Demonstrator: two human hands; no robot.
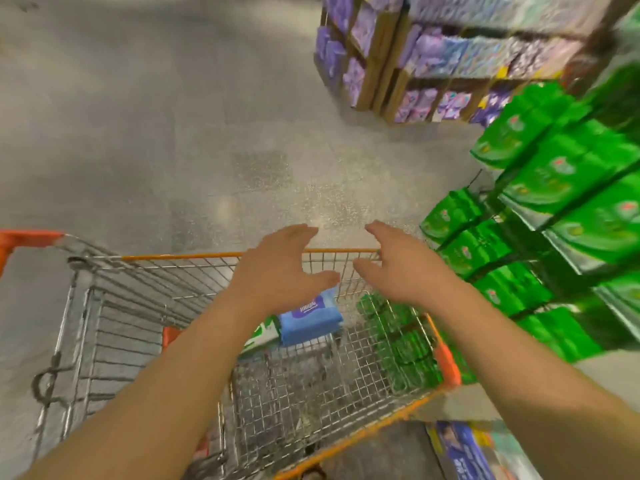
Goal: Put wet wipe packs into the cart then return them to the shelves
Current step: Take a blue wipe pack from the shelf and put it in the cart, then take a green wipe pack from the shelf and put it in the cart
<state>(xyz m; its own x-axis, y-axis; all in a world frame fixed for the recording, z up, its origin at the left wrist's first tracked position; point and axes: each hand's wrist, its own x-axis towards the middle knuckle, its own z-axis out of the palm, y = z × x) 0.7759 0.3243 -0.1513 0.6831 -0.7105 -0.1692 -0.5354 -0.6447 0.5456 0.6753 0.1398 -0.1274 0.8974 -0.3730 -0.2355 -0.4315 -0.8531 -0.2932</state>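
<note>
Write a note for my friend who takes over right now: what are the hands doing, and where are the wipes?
Left hand and right hand: both open, holding nothing, above the cart.
A blue wipe pack lies in the cart, with a green-and-white pack beside it.
Green packs fill the shelves on the right.
Done: at least two packs are in the cart.
Left: return them to the shelves.
</note>
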